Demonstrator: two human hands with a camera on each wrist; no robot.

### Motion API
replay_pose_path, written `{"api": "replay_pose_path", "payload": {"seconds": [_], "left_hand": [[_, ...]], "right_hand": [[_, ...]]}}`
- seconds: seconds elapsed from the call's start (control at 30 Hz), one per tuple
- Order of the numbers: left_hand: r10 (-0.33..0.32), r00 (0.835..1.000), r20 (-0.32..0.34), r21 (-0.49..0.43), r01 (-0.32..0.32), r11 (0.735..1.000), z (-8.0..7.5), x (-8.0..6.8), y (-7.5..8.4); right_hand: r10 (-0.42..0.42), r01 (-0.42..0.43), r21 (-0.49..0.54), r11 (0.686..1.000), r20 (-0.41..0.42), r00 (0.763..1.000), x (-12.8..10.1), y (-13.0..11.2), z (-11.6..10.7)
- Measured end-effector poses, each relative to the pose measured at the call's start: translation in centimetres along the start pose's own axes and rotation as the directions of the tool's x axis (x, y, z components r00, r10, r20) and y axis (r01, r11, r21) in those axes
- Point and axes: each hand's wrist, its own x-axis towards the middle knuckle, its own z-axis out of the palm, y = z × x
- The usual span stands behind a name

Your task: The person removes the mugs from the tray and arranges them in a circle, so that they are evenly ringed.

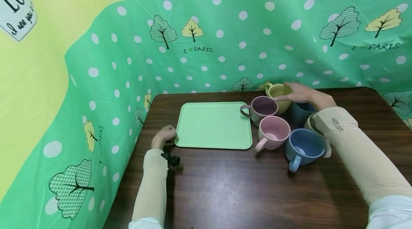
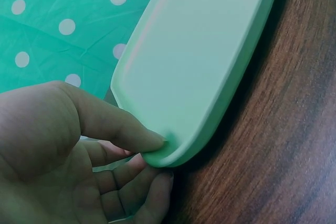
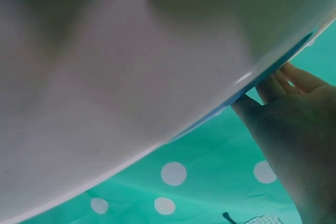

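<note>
A light green tray (image 1: 212, 125) lies flat on the dark wooden table (image 1: 244, 189). My left hand (image 1: 168, 137) pinches its near left corner; in the left wrist view the thumb lies on top of the tray (image 2: 199, 56) and the fingers of the left hand (image 2: 160, 153) curl under it. To the right of the tray stands a cluster of mugs. My right hand (image 1: 291, 93) reaches over them and grips the rim of the yellow-green mug (image 1: 278, 105) at the back. The right wrist view shows only a white mug wall (image 3: 131, 87) up close and my right hand (image 3: 294, 108) beyond it.
A mauve mug (image 1: 264, 107), a pink mug (image 1: 274, 132) and a blue mug (image 1: 304, 146) stand near the tray's right edge. A dark blue mug (image 1: 302, 111) and a white mug (image 1: 310, 123) sit partly under my right forearm. A green dotted cloth (image 1: 206, 43) walls the table.
</note>
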Motion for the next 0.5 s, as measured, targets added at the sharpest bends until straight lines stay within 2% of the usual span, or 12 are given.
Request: {"api": "replay_pose_path", "payload": {"seconds": [0.3, 0.5], "left_hand": [[0.008, 1.0, 0.011, -0.008, -0.008, 1.0, 0.03, 0.36, -0.36], [0.016, 1.0, 0.015, -0.011, -0.016, 1.0, -0.15, 0.54, -0.23]], "right_hand": [[0.007, -0.007, -0.044, 0.999, 0.0, 1.0, -0.3, 0.14, -0.33], [-0.032, 0.031, -0.043, 0.999, -0.02, 0.999, -0.41, 0.42, -0.58]]}}
